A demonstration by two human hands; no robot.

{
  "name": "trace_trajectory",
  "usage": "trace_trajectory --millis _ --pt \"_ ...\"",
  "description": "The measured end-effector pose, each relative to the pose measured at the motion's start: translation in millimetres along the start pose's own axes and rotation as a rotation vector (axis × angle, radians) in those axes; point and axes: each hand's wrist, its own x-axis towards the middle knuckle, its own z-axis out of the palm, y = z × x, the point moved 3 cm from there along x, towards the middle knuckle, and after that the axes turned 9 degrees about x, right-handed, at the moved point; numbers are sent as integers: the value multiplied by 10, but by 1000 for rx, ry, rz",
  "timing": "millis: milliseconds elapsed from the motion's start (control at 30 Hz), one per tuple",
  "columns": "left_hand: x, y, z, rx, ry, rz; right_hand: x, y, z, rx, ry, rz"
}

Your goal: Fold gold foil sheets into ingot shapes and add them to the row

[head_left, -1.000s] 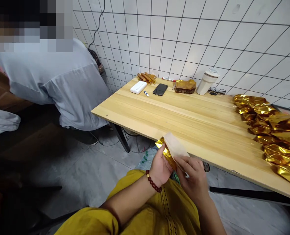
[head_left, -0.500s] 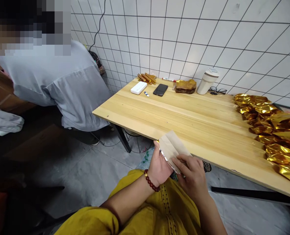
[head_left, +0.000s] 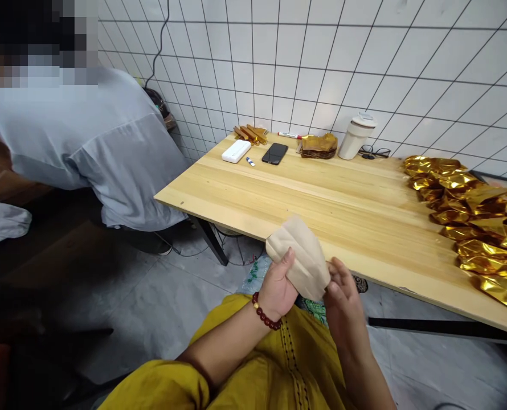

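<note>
A creased sheet of foil paper [head_left: 299, 256], its plain beige side facing up, is held above my lap by the table's front edge. My left hand [head_left: 281, 285], with a beaded bracelet at the wrist, grips the sheet from below, thumb pressed on its upper face. At the sheet's lower right edge my right hand [head_left: 343, 290] is closed, thumb and fingertips pinching the paper. Part of its fingers is behind the sheet. Crumpled gold foil pieces [head_left: 462, 199] lie in a row on the right side of the table.
On the wooden table [head_left: 245, 193] are a white box-shaped device [head_left: 236, 151], a black phone [head_left: 274, 154], a foil stack [head_left: 319, 146], folded strips [head_left: 250, 134], a marker [head_left: 290, 135], a white tumbler [head_left: 357, 136] and glasses [head_left: 375, 152]. A co-worker [head_left: 108, 148] in a light shirt sits at left.
My left thumb has moved from the sheet's edge onto its face. My right hand has shifted from the sheet's surface to its right edge. The sheet has turned flatter, and the view moved slightly.
</note>
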Motion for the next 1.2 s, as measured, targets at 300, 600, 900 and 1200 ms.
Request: trace_trajectory --millis 300,600,900,1200 --pt "-17 30 -13 -7 -24 -52 68 -106 91 123 10 164" --pt "-44 468 -58 269 -234 279 1110 -767 85 -240 -218 -97" --pt "358 924 101 1597 -374 1277 1702 -649 218 -348 -348 229" --pt "1433 1094 331 1610 -353 998 2267 -601 -77 -646 -177 -336"
